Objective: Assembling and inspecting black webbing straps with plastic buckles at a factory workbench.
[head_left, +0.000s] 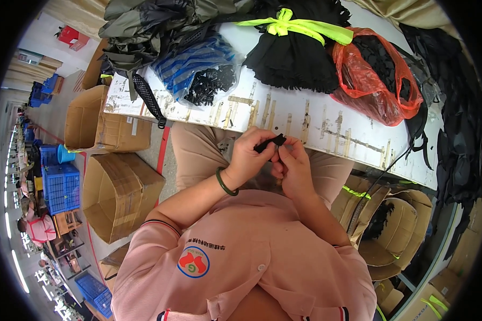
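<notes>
I grasp the small black clip (269, 143) with both hands, left hand (250, 158) and right hand (293, 166), pinching firmly near the desk (305, 120) edge to keep alignment.

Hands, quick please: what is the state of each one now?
Left hand: closed, pinching a small black strap piece.
Right hand: closed, fingers on the same piece.

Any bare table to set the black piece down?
Bare strip along the near table edge, in front of the hands, below the black bundle and orange bag. The far side is crowded, clear bag of black clips included.
</notes>
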